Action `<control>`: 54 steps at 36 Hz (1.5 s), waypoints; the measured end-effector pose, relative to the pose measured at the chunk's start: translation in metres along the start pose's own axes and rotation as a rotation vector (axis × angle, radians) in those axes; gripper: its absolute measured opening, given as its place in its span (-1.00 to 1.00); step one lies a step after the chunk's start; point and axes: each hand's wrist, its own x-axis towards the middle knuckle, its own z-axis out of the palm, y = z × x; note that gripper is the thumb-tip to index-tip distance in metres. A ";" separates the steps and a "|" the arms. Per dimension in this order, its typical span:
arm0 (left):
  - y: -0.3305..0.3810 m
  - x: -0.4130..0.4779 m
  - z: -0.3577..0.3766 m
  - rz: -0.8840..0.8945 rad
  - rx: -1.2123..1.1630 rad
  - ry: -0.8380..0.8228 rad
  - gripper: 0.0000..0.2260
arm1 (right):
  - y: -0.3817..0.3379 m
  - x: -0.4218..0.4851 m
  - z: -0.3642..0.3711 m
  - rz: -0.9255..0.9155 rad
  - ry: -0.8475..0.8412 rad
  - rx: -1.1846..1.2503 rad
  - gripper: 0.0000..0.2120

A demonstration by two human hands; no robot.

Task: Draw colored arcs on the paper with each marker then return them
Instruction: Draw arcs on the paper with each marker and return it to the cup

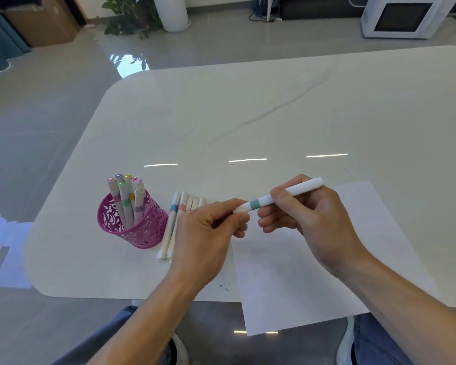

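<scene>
A white marker with a teal band [279, 195] is held level above the table's near side. My right hand [311, 219] grips its barrel, and my left hand [208, 230] pinches its capped left end. A blank white sheet of paper [327, 272] lies under and right of my hands, its near edge hanging over the table edge. A pink cut-out pen cup [132, 219] at the left holds several upright markers [127, 198]. Several more white markers [173, 222] lie side by side between the cup and my left hand.
The white marble-look table [274, 114] stretches away beyond my hands. Small blue ink spots [225, 287] mark the table near its front edge. On the floor beyond stand a cardboard box [42, 22], a plant [132, 17] and a white microwave [403, 17].
</scene>
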 end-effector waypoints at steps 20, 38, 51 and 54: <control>0.006 0.009 -0.035 0.017 -0.203 0.075 -0.87 | 0.009 0.006 0.003 0.247 0.036 -0.024 -0.75; 0.017 0.003 -0.110 0.514 0.216 0.550 -0.77 | 0.029 0.008 0.005 0.158 -0.062 -0.525 -0.88; 0.001 0.007 -0.111 0.349 0.520 0.496 -0.79 | 0.031 0.008 0.003 0.128 -0.086 -0.621 -0.87; -0.002 0.008 -0.111 0.302 0.566 0.509 -0.83 | 0.030 0.008 0.003 0.128 -0.087 -0.631 -0.86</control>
